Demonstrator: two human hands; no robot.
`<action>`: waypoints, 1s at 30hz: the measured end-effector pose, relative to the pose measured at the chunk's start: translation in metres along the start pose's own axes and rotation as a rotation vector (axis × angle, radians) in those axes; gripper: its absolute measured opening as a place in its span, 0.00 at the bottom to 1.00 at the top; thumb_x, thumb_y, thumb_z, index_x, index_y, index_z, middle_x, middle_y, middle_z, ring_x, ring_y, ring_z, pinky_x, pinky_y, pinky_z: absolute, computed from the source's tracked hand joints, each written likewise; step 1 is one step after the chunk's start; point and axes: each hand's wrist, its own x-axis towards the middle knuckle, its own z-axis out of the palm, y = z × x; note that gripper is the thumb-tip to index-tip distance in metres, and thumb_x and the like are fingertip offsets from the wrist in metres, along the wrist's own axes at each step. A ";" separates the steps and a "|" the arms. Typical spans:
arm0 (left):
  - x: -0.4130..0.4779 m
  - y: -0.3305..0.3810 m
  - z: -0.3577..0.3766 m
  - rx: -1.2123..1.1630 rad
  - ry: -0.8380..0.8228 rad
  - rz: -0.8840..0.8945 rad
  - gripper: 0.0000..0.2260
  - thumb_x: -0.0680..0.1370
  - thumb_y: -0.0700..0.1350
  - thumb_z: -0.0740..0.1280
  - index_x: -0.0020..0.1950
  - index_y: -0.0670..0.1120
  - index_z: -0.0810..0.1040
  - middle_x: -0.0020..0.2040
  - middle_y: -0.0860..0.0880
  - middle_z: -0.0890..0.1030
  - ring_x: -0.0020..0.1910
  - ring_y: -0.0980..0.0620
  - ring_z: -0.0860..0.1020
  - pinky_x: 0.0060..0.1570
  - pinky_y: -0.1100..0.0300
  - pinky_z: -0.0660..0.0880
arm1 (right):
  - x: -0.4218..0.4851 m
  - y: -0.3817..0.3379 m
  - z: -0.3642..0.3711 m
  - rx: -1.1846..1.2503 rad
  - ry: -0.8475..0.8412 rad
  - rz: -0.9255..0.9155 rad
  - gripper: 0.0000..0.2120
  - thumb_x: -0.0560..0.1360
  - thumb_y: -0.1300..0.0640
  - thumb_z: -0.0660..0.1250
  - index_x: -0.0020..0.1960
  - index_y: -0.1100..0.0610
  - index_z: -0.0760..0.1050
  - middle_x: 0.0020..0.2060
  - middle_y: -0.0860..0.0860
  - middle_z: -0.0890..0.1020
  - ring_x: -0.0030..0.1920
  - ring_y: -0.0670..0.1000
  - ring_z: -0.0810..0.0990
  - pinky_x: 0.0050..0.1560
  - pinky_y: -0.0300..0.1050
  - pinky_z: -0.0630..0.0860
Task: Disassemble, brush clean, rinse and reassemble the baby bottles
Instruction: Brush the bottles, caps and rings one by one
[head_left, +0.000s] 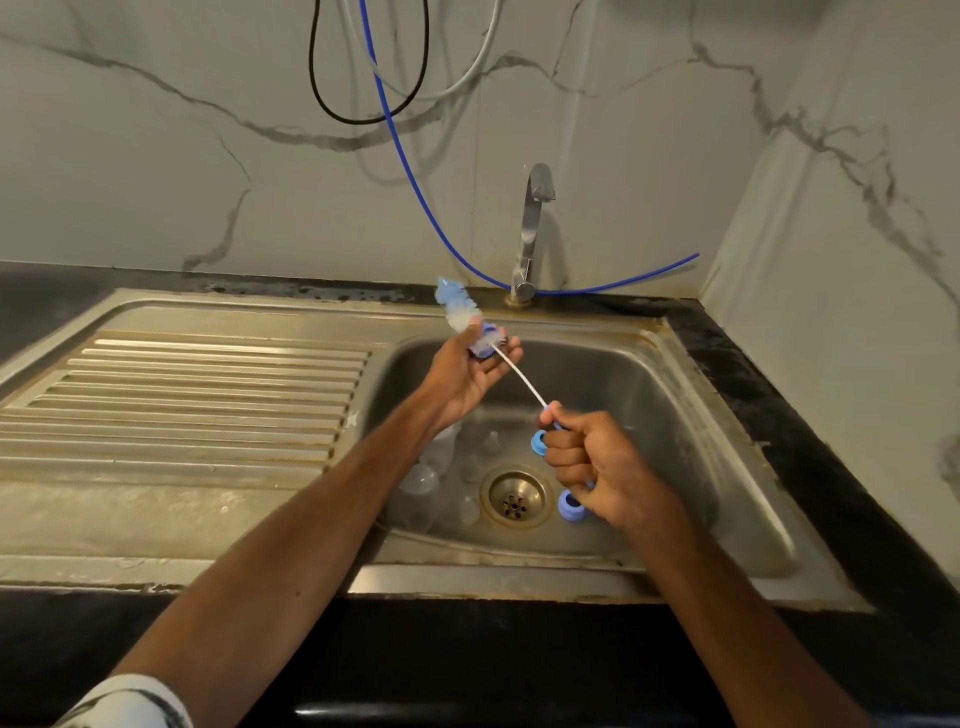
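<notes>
A person's left hand (467, 376) pinches a blue bottle collar (485, 347) over the sink (665, 426), up and back from the drain (516, 499). The right hand (597, 467), fisted round the handle, runs a bottle brush (460, 312) through it. Twisting the bristles against the inner thread looks the surest way to clear residue. A second collar (540, 443) and a third collar (571, 505) lie just right of the drain, and clear bottles (421, 483) lie to its left.

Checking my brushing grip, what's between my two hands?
In the head view, only the thin white brush stem runs from the left hand to the right hand, over the sink.
</notes>
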 end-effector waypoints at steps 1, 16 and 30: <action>-0.004 -0.003 0.004 0.000 -0.048 -0.019 0.13 0.84 0.46 0.65 0.61 0.37 0.73 0.52 0.38 0.82 0.54 0.42 0.83 0.59 0.48 0.81 | 0.000 -0.003 0.001 0.138 -0.069 0.083 0.14 0.84 0.57 0.55 0.41 0.55 0.71 0.25 0.43 0.56 0.19 0.41 0.53 0.13 0.33 0.52; 0.018 0.016 -0.015 -0.141 0.296 0.027 0.20 0.85 0.54 0.61 0.62 0.37 0.74 0.43 0.43 0.78 0.40 0.49 0.80 0.42 0.50 0.84 | -0.008 0.021 0.015 -0.453 0.087 -0.136 0.15 0.86 0.53 0.57 0.44 0.58 0.72 0.25 0.46 0.61 0.21 0.42 0.57 0.19 0.34 0.54; 0.009 0.000 0.003 -0.063 0.153 0.089 0.18 0.86 0.49 0.60 0.64 0.33 0.71 0.46 0.40 0.79 0.45 0.45 0.81 0.44 0.51 0.85 | -0.001 0.004 0.008 0.306 -0.205 0.227 0.13 0.79 0.63 0.54 0.39 0.55 0.71 0.28 0.43 0.53 0.23 0.42 0.49 0.12 0.33 0.52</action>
